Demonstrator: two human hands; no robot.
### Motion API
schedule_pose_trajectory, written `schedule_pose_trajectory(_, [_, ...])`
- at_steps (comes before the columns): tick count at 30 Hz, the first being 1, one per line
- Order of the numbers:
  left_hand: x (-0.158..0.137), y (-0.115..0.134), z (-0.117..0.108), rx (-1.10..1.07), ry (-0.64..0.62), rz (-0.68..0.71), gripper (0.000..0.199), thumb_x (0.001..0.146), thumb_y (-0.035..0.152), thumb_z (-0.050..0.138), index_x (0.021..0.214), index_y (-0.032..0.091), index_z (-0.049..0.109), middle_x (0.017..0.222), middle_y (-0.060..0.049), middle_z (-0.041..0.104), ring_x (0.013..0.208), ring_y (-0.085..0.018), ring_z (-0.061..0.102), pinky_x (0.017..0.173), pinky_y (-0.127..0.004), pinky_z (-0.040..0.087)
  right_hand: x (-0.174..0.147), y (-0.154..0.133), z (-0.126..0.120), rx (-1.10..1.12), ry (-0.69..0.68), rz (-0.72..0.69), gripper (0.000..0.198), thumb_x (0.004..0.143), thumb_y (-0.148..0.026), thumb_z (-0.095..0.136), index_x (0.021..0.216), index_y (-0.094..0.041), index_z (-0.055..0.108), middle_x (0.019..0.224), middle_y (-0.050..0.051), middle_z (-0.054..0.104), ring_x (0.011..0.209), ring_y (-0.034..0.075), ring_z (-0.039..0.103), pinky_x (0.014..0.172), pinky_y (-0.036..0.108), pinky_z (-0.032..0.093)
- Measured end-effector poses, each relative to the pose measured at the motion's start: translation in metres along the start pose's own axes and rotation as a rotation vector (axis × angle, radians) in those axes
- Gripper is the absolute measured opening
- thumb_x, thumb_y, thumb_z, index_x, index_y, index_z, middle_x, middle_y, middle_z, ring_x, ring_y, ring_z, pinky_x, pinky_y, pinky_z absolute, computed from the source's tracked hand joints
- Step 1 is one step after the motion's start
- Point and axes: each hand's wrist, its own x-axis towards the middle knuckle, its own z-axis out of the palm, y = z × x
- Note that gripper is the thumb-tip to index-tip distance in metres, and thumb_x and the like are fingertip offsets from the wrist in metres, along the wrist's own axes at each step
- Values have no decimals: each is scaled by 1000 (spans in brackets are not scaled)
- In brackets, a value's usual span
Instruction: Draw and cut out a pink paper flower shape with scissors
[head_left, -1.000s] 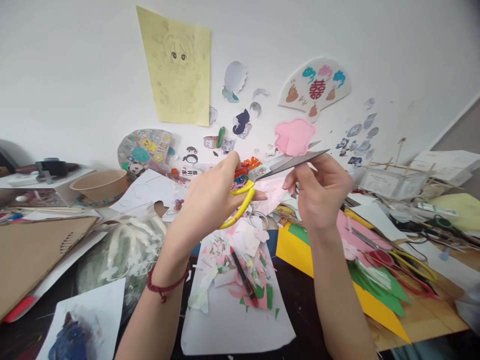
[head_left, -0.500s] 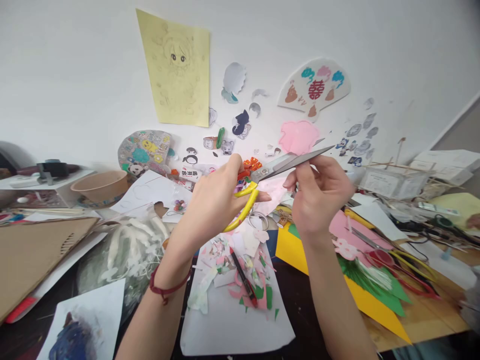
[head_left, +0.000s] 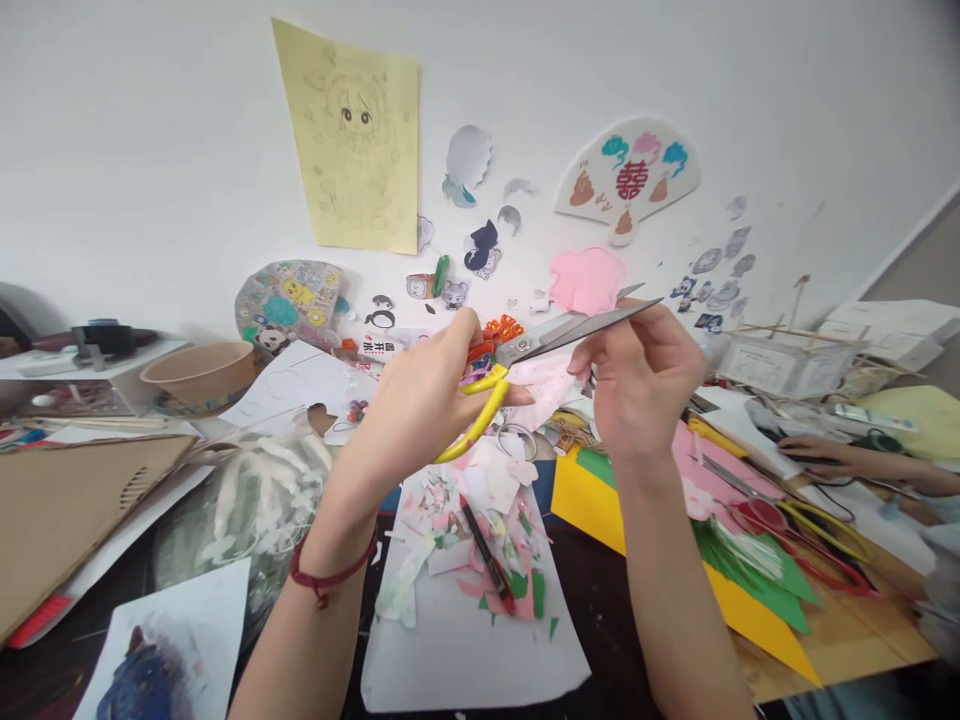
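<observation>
Left hand (head_left: 424,390) above cluttered table (head_left: 600,590)

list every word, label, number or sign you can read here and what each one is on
"囍", in red, on the white fan-shaped piece
"开水", turned sideways, on the white printed strip; the character beside it is too blurred to be sure of
Any print on the pale box is too small and blurred to read
</observation>
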Motion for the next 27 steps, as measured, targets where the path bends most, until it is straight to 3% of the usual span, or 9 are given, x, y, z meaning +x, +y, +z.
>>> schedule_pose_trajectory(6, [0,-1,0,58,7,4,39,84,56,57,89,24,37,66,3,52,52,-13,39,55,-28,26,-1,-3,1,-54,38,-24,7,80,-21,74,78,-21,66,60,-6,57,43,8,57,40,23,44])
schedule_pose_trajectory(17, [1,2,1,37,10,1,41,85,58,55,88,24,34,65,3,50,54,-14,43,54,-28,26,-7,-5,11,-11,101,-117,6,82,-21,72,81,-20,67,58,-6,58,45,8,58,41,23,44])
schedule_pose_trajectory(27, [0,4,3,-16,8,12,39,85,54,56,87,24,32,64,5,50,54,-14,44,54,-27,27,-10,-1,16,-1,212,-149,9,81,-26,74,84,-21,68,70,-3,66,61,11,66,59,27,59])
